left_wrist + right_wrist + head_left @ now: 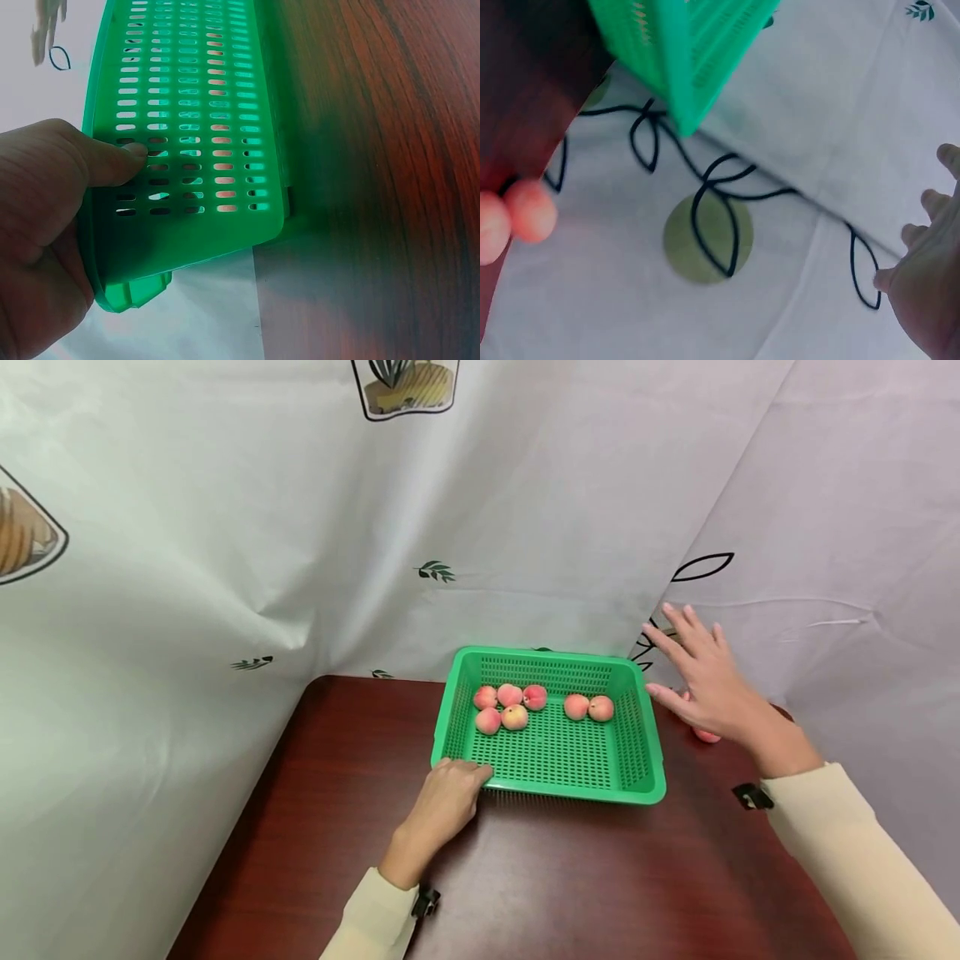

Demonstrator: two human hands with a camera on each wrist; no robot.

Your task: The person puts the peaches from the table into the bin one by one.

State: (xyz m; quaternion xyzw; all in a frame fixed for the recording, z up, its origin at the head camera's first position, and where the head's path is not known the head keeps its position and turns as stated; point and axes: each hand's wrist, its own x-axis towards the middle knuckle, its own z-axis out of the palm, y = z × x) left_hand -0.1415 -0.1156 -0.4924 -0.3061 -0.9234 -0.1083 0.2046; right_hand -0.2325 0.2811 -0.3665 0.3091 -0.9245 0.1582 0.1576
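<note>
So the left hand (447,797) is clamped on the near rim of a green perforated plastic basket (558,747) on the dark reddish-brown wood-grain surface (337,810), with seven round pinkish-red peaches (514,717) inside, five bunched left and two right. The right hand (705,681) is empty, fingers spread mid-air, near two pinkish peaches outside the basket (531,211).
</note>
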